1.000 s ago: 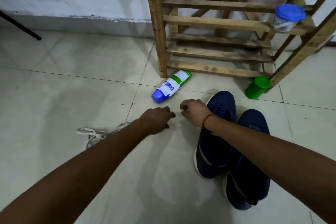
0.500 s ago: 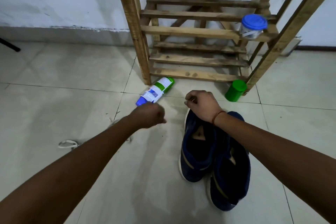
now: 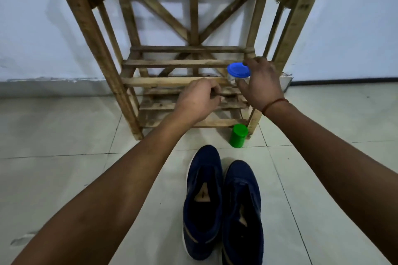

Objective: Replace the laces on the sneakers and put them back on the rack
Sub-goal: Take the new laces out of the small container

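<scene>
**Both hands up at the rack, 2 sneakers on the floor**

On the left, the white wall [image 3: 32,28] meets the pale tiled floor [image 3: 53,131]. The wooden rack [image 3: 90,49] stands against that wall, its slatted shelves stacked low and its crossed braces showing behind them.

The left hand [image 3: 197,99] reaches out in front of the lower slats. Its fingers are curled in, with the thumb against the forefinger. A thin dark sliver shows at the fingertips, but I cannot tell whether it is something pinched or only a shadow between the slats.

Below the arms, the 2 dark blue sneakers [image 3: 203,200] sit side by side on the floor, touching each other, toes pointing at the rack and well short of it. Their openings face up and no laces show in them.

A clear jar with a blue lid [image 3: 238,70] stands on a middle slat at the right end of the rack. A green tub [image 3: 238,135] stands on the floor just beside the rack's front right leg.

The right hand [image 3: 261,84] is spread around the jar, forefinger arched past the lid and thumb low beside the clear body. I cannot tell whether it touches the jar. A thin red band circles that wrist.
</scene>
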